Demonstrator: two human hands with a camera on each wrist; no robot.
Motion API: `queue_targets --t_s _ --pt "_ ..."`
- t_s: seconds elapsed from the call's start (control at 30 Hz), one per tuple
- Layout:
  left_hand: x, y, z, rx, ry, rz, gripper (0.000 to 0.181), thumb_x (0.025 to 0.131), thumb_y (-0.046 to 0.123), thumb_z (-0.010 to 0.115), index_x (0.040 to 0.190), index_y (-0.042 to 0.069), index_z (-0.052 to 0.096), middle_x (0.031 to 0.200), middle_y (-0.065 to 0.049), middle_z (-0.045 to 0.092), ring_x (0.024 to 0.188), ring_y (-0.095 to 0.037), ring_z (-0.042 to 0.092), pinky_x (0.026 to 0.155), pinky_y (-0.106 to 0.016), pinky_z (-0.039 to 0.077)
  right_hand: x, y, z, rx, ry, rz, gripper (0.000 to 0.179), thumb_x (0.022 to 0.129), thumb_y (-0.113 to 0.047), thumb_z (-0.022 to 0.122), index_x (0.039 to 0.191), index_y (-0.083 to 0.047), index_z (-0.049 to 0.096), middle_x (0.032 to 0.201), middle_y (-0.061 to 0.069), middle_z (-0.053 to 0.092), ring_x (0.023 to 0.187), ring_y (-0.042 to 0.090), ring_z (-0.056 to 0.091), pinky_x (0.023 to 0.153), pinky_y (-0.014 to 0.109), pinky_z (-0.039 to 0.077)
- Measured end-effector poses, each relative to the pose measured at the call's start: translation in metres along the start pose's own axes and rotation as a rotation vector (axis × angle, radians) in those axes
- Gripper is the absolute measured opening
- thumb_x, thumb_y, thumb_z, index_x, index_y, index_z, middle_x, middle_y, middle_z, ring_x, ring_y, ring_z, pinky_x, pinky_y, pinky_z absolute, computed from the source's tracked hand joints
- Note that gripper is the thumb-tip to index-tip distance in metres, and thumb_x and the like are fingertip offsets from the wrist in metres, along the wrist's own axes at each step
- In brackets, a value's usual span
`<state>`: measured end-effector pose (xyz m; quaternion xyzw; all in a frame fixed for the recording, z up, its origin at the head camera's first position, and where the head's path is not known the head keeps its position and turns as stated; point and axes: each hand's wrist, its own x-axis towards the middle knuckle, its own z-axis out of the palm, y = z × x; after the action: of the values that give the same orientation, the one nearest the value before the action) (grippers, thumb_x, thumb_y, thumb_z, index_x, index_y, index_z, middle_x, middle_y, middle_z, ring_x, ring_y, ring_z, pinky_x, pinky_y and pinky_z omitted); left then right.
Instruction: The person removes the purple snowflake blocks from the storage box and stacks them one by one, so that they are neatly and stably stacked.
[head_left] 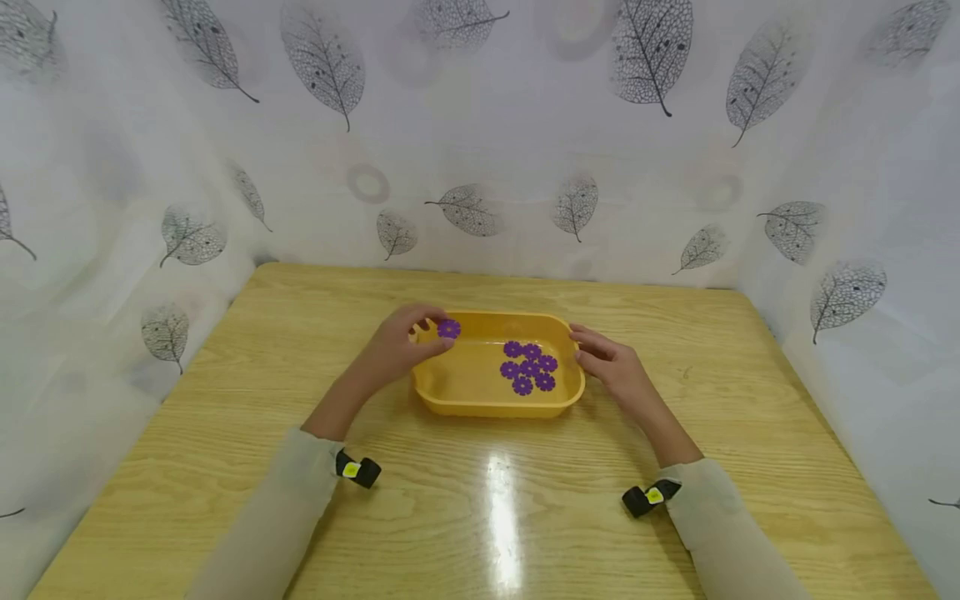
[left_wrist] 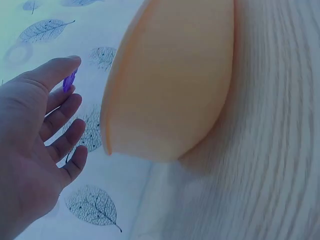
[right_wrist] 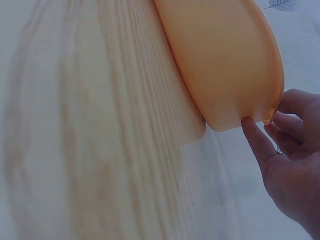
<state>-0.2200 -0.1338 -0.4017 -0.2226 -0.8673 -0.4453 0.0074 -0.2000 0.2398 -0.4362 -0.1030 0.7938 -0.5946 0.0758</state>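
A yellow tray [head_left: 465, 409] with rounded corners sits on the wooden table. Over its left end, my left hand [head_left: 401, 340] pinches a purple flower-shaped piece [head_left: 448, 329] between thumb and index finger. In the left wrist view that flower-shaped piece [left_wrist: 69, 81] shows edge-on, with the other fingers loosely bent beneath. My right hand [head_left: 611, 368] holds the right end of the tray at its rim. In the right wrist view one fingertip [right_wrist: 247, 121] rests against the tray's outer wall [right_wrist: 225, 60]. Several more purple flower pieces [head_left: 529, 367] lie clustered in the tray's right half.
The wooden table [head_left: 420, 500] stretches around the tray on every side. A pale cloth with a leaf print [head_left: 487, 125] hangs behind the table and at both sides. Black bands [head_left: 360, 469] with yellow markers sit at both wrists, over light sleeves.
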Motion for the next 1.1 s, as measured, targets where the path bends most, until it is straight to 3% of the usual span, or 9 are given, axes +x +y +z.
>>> queue_targets --t_s 0.23,0.63,0.83,1.1 --pt "-0.015 -0.017 -0.019 0.033 0.03 -0.071 0.043 0.094 0.037 0.072 0.127 0.012 0.063 0.124 -0.005 0.064 0.11 -0.028 0.056 0.091 -0.041 0.046 0.0 -0.002 0.0 0.013 0.005 -0.002 0.049 0.103 -0.023 0.059 0.148 -0.004 0.05 0.161 0.004 0.039 0.142 0.031 0.044 0.093 0.017 0.052" --pt "-0.049 -0.05 -0.047 0.079 0.008 -0.232 0.054 0.094 0.05 0.067 0.135 0.016 0.059 0.132 -0.008 0.06 0.118 -0.03 0.055 0.093 -0.05 0.051 0.001 -0.001 0.0 -0.011 -0.003 -0.012 0.051 0.103 -0.026 0.059 0.148 -0.005 0.049 0.161 0.003 0.039 0.142 0.031 0.045 0.093 0.018 0.052" --pt "-0.064 -0.071 -0.058 0.087 -0.019 -0.249 0.053 0.097 0.049 0.064 0.136 0.014 0.059 0.134 -0.011 0.059 0.118 -0.033 0.055 0.09 -0.051 0.05 0.001 -0.001 -0.001 -0.012 0.005 -0.01 0.05 0.103 -0.025 0.059 0.148 -0.006 0.049 0.161 0.003 0.039 0.142 0.03 0.045 0.093 0.018 0.052" --pt "-0.07 -0.087 -0.063 0.094 -0.08 -0.264 0.045 0.099 0.032 0.065 0.135 0.003 0.061 0.135 -0.021 0.059 0.116 -0.036 0.057 0.097 -0.055 0.048 0.0 0.0 0.0 0.0 0.004 -0.005 0.049 0.104 -0.023 0.059 0.148 -0.004 0.049 0.161 0.004 0.038 0.142 0.031 0.044 0.094 0.019 0.052"
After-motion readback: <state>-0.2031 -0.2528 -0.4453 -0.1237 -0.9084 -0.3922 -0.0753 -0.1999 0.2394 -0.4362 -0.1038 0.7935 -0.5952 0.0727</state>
